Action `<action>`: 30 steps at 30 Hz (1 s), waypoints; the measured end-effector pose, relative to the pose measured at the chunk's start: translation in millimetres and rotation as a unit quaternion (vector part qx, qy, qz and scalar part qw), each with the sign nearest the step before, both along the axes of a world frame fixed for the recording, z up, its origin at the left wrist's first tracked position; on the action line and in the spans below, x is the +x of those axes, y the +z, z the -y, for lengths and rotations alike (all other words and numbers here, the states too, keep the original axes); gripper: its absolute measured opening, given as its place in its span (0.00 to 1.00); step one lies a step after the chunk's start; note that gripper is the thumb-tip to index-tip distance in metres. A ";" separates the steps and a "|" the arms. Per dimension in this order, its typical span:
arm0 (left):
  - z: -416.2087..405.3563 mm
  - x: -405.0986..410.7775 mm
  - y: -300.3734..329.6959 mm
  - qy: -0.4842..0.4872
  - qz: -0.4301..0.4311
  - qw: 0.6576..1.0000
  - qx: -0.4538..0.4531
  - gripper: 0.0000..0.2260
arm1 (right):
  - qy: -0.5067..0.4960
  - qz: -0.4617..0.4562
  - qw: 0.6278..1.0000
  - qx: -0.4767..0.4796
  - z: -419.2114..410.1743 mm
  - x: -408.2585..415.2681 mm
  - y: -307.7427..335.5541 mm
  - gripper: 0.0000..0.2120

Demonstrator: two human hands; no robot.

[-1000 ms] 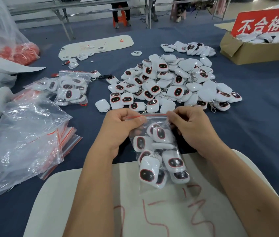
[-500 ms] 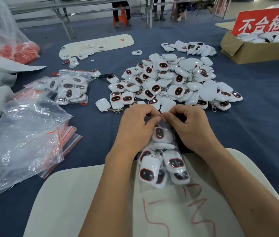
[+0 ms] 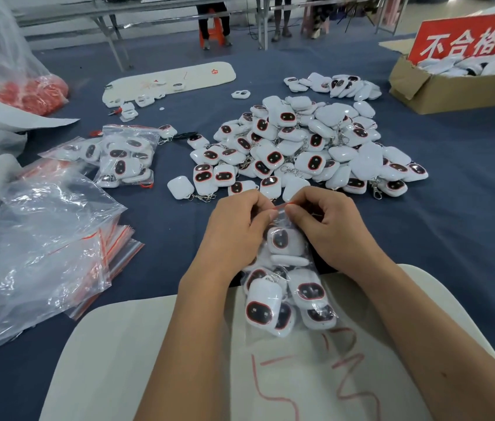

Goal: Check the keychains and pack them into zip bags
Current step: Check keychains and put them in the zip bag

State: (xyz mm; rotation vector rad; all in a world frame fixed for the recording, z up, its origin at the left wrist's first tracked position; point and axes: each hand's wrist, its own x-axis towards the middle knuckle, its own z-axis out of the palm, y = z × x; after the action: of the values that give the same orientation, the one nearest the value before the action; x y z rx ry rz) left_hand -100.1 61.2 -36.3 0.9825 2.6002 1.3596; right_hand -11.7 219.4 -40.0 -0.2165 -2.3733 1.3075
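A clear zip bag point(image 3: 288, 296) filled with several white keychains with red-ringed dark faces lies over the near edge of the blue cloth and a white board point(image 3: 155, 360). My left hand point(image 3: 237, 229) and my right hand point(image 3: 328, 226) pinch its red zip strip at the top, thumbs and fingertips close together at the middle. A big loose pile of the same keychains point(image 3: 304, 147) lies just beyond my hands.
Two filled zip bags point(image 3: 118, 156) lie at the left. A stack of unused zip bags point(image 3: 43, 247) sits at the near left. A cardboard box point(image 3: 452, 89) with a red sign stands at the far right. A white board point(image 3: 179, 79) with parts lies far off.
My hands were apart at the bag's two top corners a second ago. They have come together along the zip strip and now meet at its middle.
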 end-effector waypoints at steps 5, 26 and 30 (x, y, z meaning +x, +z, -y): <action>4.1 -1.8 0.1 0.001 0.006 1.000 0.018 0.08 | -0.004 -0.001 1.000 -0.019 -2.5 -0.3 0.2 0.08; 6.3 -3.1 3.5 0.026 0.041 0.998 0.044 0.09 | -0.014 0.008 0.996 -0.090 -3.9 -0.1 2.0 0.06; 9.9 -4.3 2.8 0.042 0.060 0.997 0.040 0.07 | -0.025 -0.008 0.997 -0.078 -1.1 -0.3 0.7 0.06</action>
State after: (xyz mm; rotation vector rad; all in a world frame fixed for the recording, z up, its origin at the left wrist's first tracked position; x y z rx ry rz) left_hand -104.4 51.3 -33.6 0.7832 2.5431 1.5026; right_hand -12.0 220.5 -39.3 -0.3088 -2.2381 1.4656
